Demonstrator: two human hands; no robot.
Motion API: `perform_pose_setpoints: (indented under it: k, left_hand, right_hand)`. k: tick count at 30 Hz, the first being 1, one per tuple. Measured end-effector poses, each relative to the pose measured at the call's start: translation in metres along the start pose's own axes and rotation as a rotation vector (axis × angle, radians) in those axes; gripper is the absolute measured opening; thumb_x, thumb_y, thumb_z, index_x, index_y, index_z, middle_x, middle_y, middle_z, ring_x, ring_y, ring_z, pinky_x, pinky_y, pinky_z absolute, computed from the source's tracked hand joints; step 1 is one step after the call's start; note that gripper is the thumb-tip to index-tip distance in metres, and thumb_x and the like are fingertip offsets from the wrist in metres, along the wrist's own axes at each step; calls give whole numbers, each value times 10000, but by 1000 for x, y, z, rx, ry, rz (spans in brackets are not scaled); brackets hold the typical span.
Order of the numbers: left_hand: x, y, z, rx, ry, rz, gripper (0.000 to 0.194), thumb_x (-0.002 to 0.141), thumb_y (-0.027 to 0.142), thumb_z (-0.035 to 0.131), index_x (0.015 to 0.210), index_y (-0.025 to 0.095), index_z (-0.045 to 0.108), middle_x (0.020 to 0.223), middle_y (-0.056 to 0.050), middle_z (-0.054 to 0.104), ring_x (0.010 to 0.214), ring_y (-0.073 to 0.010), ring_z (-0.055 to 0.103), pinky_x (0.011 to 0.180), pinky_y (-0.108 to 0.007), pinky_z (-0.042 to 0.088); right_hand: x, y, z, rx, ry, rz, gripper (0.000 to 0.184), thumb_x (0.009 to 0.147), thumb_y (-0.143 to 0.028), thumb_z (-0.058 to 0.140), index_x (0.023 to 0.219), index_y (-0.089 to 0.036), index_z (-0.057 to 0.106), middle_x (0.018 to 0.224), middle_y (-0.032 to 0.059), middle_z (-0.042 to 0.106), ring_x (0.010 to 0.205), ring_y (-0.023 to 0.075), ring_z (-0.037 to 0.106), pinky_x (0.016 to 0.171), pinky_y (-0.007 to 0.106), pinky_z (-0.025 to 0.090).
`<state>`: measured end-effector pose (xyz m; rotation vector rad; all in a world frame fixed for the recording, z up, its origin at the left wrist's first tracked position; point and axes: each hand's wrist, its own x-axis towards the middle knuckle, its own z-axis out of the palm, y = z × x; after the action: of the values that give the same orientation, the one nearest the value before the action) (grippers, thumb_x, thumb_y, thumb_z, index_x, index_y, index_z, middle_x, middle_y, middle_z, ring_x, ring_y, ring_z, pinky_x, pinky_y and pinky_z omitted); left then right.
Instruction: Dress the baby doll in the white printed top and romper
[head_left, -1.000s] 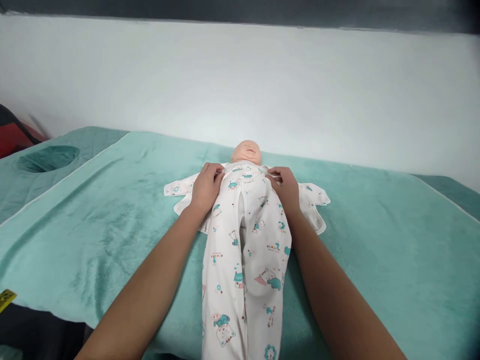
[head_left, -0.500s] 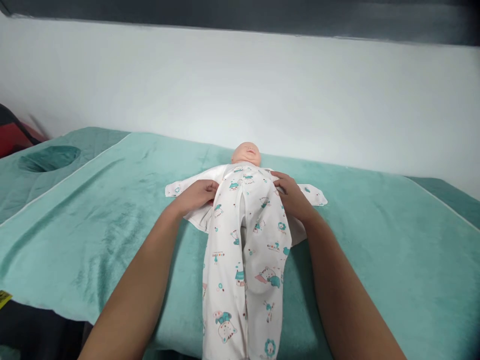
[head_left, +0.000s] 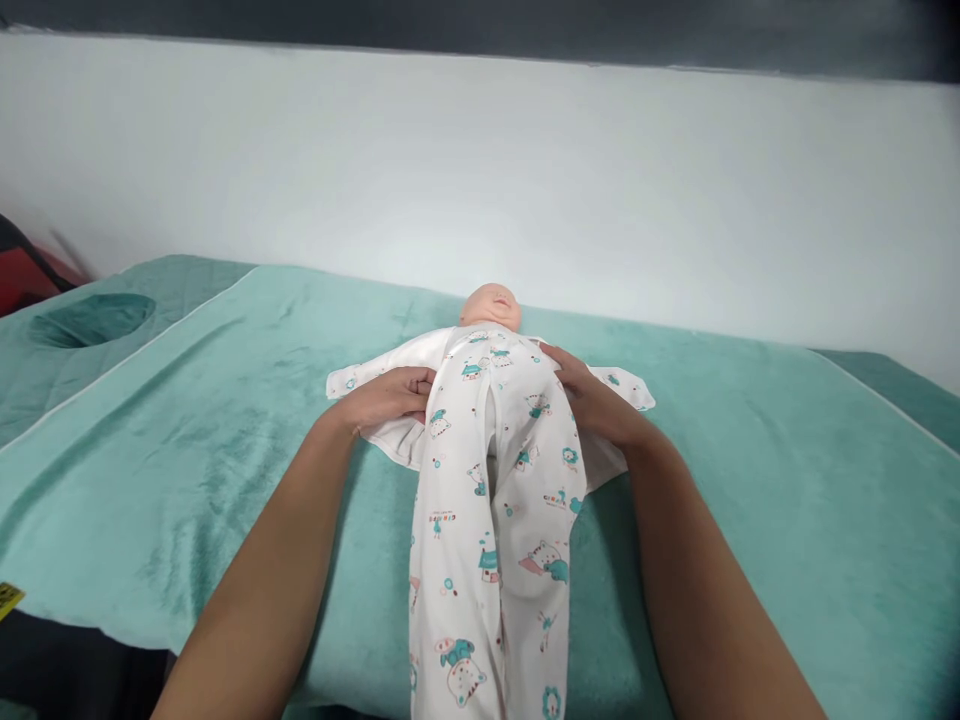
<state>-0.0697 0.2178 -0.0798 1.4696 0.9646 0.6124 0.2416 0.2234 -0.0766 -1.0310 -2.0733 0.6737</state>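
On the green bed (head_left: 247,420), the printed garment (head_left: 491,480) runs lengthwise between the left hand (head_left: 390,394) and right hand (head_left: 592,396), neither clearly nearer, its top by the doll's head (head_left: 491,306); fingers bend against its sides (pinching it or not, I can't tell).

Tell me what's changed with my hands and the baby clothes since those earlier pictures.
Your left hand and right hand have both moved outward and slightly toward you, from beside the top of the pants to lower along their sides. The lower flaps of the shirt now sit closer in. I can't tell whether your fingers grip anything. The doll's head, sleeves and pants stayed about where they were.
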Motion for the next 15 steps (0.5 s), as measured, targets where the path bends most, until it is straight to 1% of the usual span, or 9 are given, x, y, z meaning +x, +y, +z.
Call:
perform_pose_setpoints:
  k: [1,2,4,6,11,14,15]
  left_hand:
    - [0,-1,-1,-6,-20,14,285,703,219,663,985,237,691,901,-43,735,881,-237,684,815,-402,544]
    - [-1,-2,-1,-10,-29,29,288,694,224,674,982,233,692,926,-46,737,900,-241,681,831,-408,541]
    - [-1,-4,-1,-23,-12,53,288,683,226,688,970,222,696,954,-52,739,927,-245,677,850,-413,535]
    - [0,-4,0,-47,18,60,282,683,220,691,965,217,701,968,-55,739,924,-241,676,855,-414,530]
    - [0,1,7,-74,92,47,248,692,221,710,939,213,723,975,-55,740,897,-244,677,858,-427,524]
    - [0,1,14,-141,134,26,272,671,214,737,942,199,728,962,-64,740,915,-255,678,853,-426,532]
    - [1,1,17,-184,136,18,289,671,222,743,958,195,725,961,-68,740,917,-254,678,854,-426,537]
  right_hand:
    - [0,0,-1,-8,-68,-8,232,809,-332,689,1036,-310,731,1499,-19,461,1392,273,407,1164,468,339]
    - [0,1,-1,-15,-99,-14,252,830,-332,665,1075,-317,720,1524,-27,425,1412,269,376,1175,468,320]
    - [0,2,-2,-17,-96,-31,275,849,-326,641,1116,-328,707,1533,-36,411,1419,262,365,1183,458,308]
    - [1,0,-1,-6,-95,-61,273,861,-315,622,1120,-332,706,1517,-40,433,1404,253,387,1181,443,314]
    - [3,-10,3,47,-71,-69,197,872,-291,590,995,-310,742,1446,-37,520,1359,259,443,1140,416,371]
    - [4,-14,6,59,-45,-30,130,826,-301,636,881,-289,753,1369,-23,592,1303,280,498,1084,404,419]
    - [5,-14,7,67,-7,0,104,798,-306,661,843,-282,752,1324,-14,626,1269,287,526,1058,405,439]
